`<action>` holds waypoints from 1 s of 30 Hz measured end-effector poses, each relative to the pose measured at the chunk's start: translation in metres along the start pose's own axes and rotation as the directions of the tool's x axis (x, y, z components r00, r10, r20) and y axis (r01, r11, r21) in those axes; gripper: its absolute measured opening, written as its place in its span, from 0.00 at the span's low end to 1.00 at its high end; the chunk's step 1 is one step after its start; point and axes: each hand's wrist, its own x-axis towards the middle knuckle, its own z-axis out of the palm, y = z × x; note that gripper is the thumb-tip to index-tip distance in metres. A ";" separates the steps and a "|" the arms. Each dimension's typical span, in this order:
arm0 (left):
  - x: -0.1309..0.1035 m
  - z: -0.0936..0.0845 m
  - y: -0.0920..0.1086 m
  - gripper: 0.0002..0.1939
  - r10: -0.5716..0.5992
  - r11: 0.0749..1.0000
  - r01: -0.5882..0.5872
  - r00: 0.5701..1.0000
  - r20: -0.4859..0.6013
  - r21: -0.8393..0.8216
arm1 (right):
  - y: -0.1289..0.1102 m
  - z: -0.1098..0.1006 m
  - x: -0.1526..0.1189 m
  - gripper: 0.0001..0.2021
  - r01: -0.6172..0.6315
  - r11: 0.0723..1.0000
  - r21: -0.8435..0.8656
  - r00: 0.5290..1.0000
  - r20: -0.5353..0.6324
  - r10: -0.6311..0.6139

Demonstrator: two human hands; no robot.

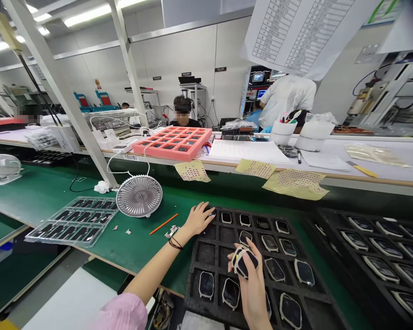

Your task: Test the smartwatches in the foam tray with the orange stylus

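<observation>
One watch (pixel 241 266), face up, long axis aslant.

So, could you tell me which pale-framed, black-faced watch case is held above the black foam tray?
The watch case in the person's right hand; neighbouring cases sit in compartments of the tray.

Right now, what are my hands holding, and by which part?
Right hand: a watch, by its edges. Left hand: at a far corner of the tray; hold unclear.
</observation>
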 end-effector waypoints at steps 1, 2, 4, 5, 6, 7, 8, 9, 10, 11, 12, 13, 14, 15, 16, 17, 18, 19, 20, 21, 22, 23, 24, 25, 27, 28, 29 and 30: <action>0.003 0.002 0.000 0.23 0.000 1.000 0.000 1.000 0.005 0.002 | -0.001 -0.001 0.000 0.26 0.006 1.000 0.000 1.000 0.000 -0.006; 0.002 0.003 -0.001 0.23 0.000 1.000 0.000 1.000 0.008 0.003 | -0.001 -0.001 0.000 0.26 0.011 1.000 0.000 1.000 -0.001 -0.011; -0.006 0.001 -0.006 0.22 0.002 1.000 -0.002 1.000 0.009 0.004 | -0.001 -0.001 0.001 0.26 0.017 1.000 0.006 1.000 -0.002 -0.017; -0.013 -0.003 -0.011 0.22 0.010 1.000 -0.010 1.000 0.006 -0.001 | -0.001 -0.001 0.002 0.26 0.019 1.000 0.012 1.000 -0.006 -0.019; -0.021 -0.007 -0.016 0.21 0.014 1.000 -0.014 1.000 -0.002 -0.012 | 0.000 -0.001 0.003 0.26 0.021 1.000 0.019 1.000 -0.011 -0.021; -0.031 -0.013 -0.022 0.21 0.000 1.000 -0.001 1.000 -0.014 -0.031 | 0.001 -0.001 0.003 0.26 0.023 0.999 0.026 1.000 -0.014 -0.023; -0.041 -0.019 -0.028 0.20 -0.031 0.998 0.030 0.999 -0.027 -0.055 | 0.001 -0.001 0.003 0.26 0.025 0.999 0.032 1.000 -0.016 -0.024; -0.051 -0.025 -0.035 0.19 -0.079 0.994 0.076 0.996 -0.038 -0.077 | 0.002 0.000 0.003 0.26 0.020 0.999 0.035 1.000 -0.013 -0.020; -0.061 -0.031 -0.042 0.18 -0.136 0.987 0.132 0.990 -0.046 -0.094 | 0.003 0.000 0.003 0.26 0.014 0.999 0.036 1.000 -0.009 -0.013; -0.069 -0.037 -0.049 0.17 -0.191 0.977 0.186 0.980 -0.047 -0.102 | 0.004 0.000 0.003 0.26 0.004 0.999 0.037 1.000 -0.002 -0.004; -0.077 -0.041 -0.055 0.16 -0.236 0.968 0.230 0.971 -0.042 -0.103 | 0.004 0.001 0.003 0.26 -0.006 0.999 0.040 1.000 0.007 0.006; -0.084 -0.044 -0.059 0.15 -0.263 0.961 0.259 0.964 -0.030 -0.098 | 0.005 0.002 0.002 0.26 -0.014 0.999 0.045 1.000 0.016 0.013; -0.089 -0.045 -0.063 0.13 -0.278 0.957 0.276 0.960 -0.013 -0.092 | 0.005 0.002 0.001 0.26 -0.018 0.999 0.050 1.000 0.024 0.017; -0.093 -0.046 -0.064 0.11 -0.290 0.953 0.289 0.957 0.005 -0.089 | 0.006 0.003 0.001 0.26 -0.020 0.998 0.054 0.999 0.031 0.018; -0.096 -0.045 -0.065 0.09 -0.297 0.951 0.298 0.955 0.023 -0.087 | 0.007 0.004 0.000 0.25 -0.021 0.998 0.056 0.999 0.037 0.019; -0.098 -0.044 -0.064 0.08 -0.300 0.949 0.302 0.953 0.038 -0.086 | 0.007 0.005 -0.001 0.25 -0.021 0.998 0.056 0.999 0.042 0.019; -0.098 -0.043 -0.063 0.07 -0.300 0.949 0.303 0.953 0.050 -0.087 | 0.008 0.005 -0.001 0.25 -0.021 0.998 0.055 0.999 0.043 0.019; -0.097 -0.041 -0.061 0.08 -0.298 0.949 0.303 0.953 0.060 -0.090 | 0.008 0.005 -0.002 0.25 -0.023 0.998 0.054 0.999 0.045 0.020; -0.096 -0.040 -0.060 0.08 -0.295 0.949 0.301 0.953 0.068 -0.096 | 0.008 0.005 -0.003 0.25 -0.025 0.998 0.054 0.999 0.046 0.023; -0.094 -0.039 -0.059 0.08 -0.291 0.949 0.298 0.954 0.077 -0.104 | 0.008 0.005 -0.003 0.25 -0.030 0.998 0.055 0.998 0.049 0.028; -0.091 -0.039 -0.059 0.06 -0.287 0.948 0.295 0.954 0.088 -0.115 | 0.007 0.005 -0.004 0.25 -0.039 0.997 0.059 0.998 0.052 0.036; -0.089 -0.039 -0.060 0.05 -0.284 0.947 0.295 0.954 0.099 -0.129 | 0.006 0.005 -0.004 0.26 -0.054 0.996 0.067 0.997 0.057 0.051; -0.086 -0.040 -0.061 0.03 -0.283 0.944 0.297 0.953 0.109 -0.144 | 0.004 0.005 -0.004 0.26 -0.075 0.994 0.080 0.995 0.065 0.070; -0.083 -0.041 -0.063 0.01 -0.285 0.940 0.302 0.951 0.119 -0.161 | 0.002 0.005 -0.004 0.26 -0.104 0.990 0.099 0.992 0.076 0.096; -0.079 -0.043 -0.066 0.03 -0.299 0.926 0.322 0.944 0.137 -0.197 | -0.003 0.005 -0.002 0.27 -0.183 0.971 0.155 0.980 0.109 0.167; -0.077 -0.045 -0.067 0.05 -0.306 0.918 0.332 0.941 0.147 -0.215 | -0.006 0.004 -0.001 0.26 -0.231 0.955 0.188 0.969 0.135 0.207; -0.075 -0.047 -0.067 0.06 -0.310 0.910 0.341 0.938 0.158 -0.235 | -0.009 0.004 0.001 0.26 -0.280 0.935 0.219 0.954 0.169 0.246; -0.074 -0.050 -0.065 0.07 -0.310 0.904 0.345 0.936 0.167 -0.253 | -0.012 0.003 0.003 0.25 -0.329 0.912 0.245 0.936 0.209 0.282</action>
